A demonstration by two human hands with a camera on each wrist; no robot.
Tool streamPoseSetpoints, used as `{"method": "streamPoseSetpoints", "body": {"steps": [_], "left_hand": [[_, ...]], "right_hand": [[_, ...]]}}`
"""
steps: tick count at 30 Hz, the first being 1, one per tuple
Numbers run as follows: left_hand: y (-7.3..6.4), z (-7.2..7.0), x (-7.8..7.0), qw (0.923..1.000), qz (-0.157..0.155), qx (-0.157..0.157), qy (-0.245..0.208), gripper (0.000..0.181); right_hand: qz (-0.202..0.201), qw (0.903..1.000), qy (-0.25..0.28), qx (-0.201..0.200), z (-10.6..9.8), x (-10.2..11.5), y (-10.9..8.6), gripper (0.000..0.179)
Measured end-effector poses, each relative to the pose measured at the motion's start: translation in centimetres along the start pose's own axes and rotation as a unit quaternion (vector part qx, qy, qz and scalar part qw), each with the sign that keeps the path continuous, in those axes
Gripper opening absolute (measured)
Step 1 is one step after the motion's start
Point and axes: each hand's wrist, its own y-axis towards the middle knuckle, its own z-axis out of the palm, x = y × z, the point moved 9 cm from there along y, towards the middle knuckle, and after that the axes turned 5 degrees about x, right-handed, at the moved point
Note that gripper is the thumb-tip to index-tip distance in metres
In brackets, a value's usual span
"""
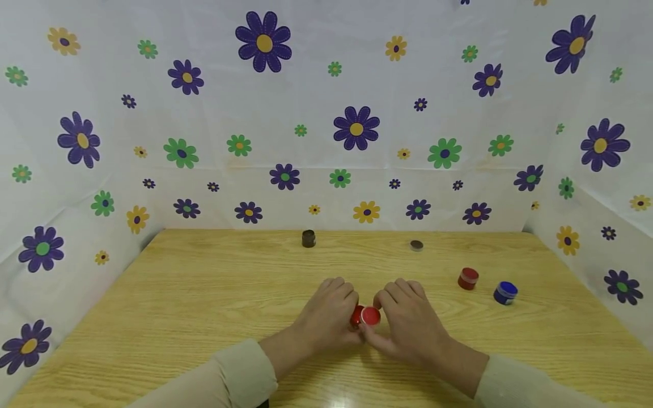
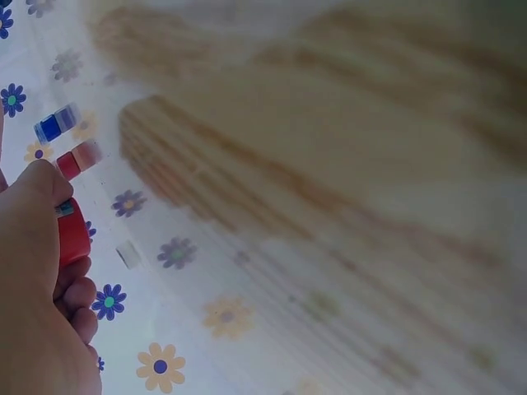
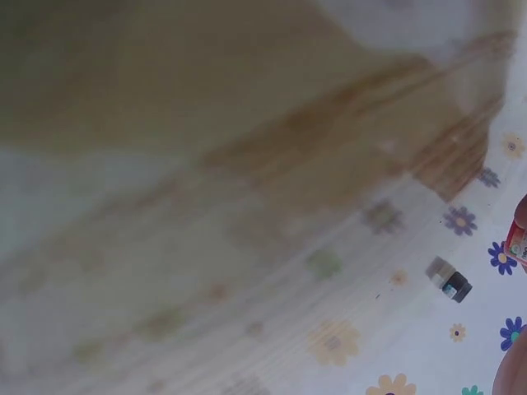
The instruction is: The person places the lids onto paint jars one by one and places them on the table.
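Observation:
In the head view both hands meet over the front middle of the table. The left hand grips a small red paint jar, its fingers curled round the side. Between finger and thumb, the right hand pinches a round red lid with a pale rim, which overlaps the jar. From the left wrist, the jar shows below the left thumb, fingers wrapped beneath it. Only a labelled sliver of the jar appears at the right wrist view's edge. Much of the jar is hidden by the hands.
A second red jar and a blue jar stand to the right. Toward the back are a black jar and, farther right, a dark-topped round lid lying flat. Flower-printed sheeting encloses the wooden table behind and at both sides.

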Motion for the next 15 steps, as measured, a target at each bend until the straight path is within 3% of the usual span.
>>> {"method": "streamPoseSetpoints", "body": {"steps": [15], "left_hand": [[-0.04, -0.44, -0.28, 0.9996, 0.009, -0.028, 0.003, 0.039]], "right_hand": [[-0.005, 0.9999, 0.009, -0.011, 0.02, 0.09, 0.08, 0.033]]}}
